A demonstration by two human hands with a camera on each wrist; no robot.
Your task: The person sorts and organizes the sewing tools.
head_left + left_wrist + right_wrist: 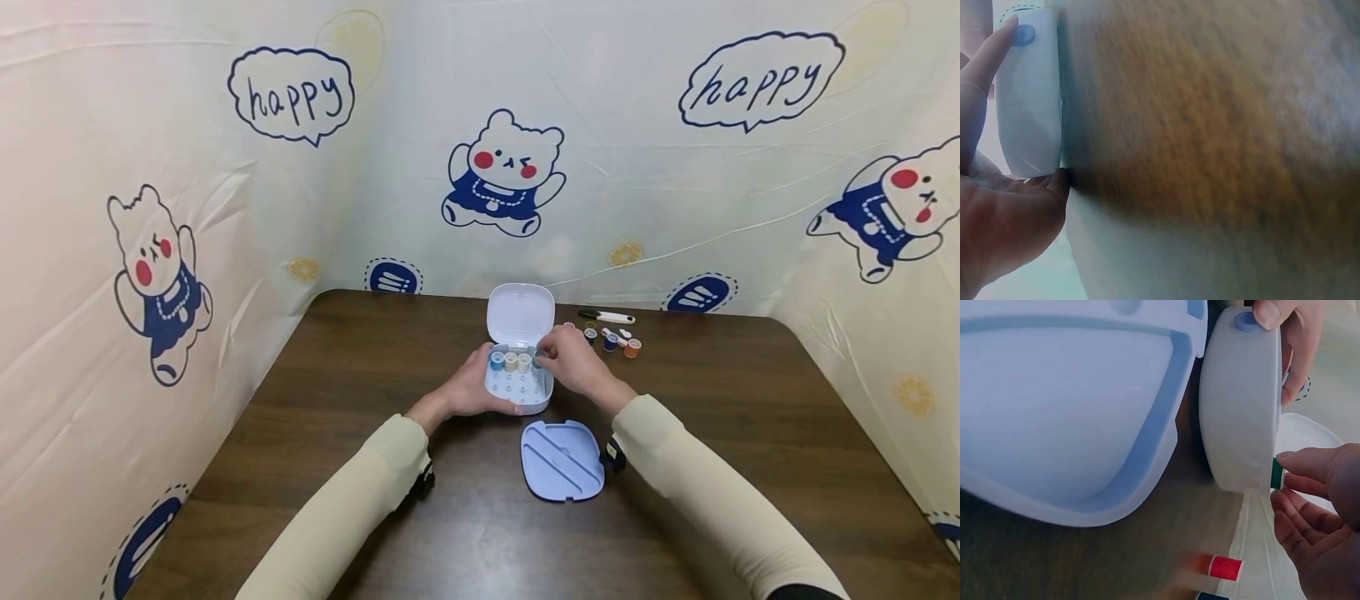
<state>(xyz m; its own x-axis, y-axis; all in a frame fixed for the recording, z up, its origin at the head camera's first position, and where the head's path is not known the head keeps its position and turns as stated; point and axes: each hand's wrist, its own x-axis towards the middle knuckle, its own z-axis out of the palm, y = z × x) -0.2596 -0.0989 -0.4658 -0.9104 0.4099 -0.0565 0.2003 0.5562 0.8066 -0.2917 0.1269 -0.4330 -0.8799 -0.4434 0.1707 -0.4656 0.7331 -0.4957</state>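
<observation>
A white sewing box (534, 409) stands on the table with its lid (521, 312) raised. My left hand (472, 387) grips its left side, thumb on the blue latch (1024, 35) at the front. Inside, a blue thread spool (497, 362) and two pale spools (517, 363) sit in a row above bare pegs. My right hand (573, 360) pinches a green thread spool (1277, 474) at the right end of that row, at the box's rim. Whether it sits fully on its peg is hidden. In front of the box lies a light-blue tray (562, 461).
Behind my right hand, several thread spools stand on the table, among them an orange one (632, 348) and a dark blue one (611, 342). A black-and-white slender tool (606, 317) lies near the back edge, close to the printed curtain (600, 192).
</observation>
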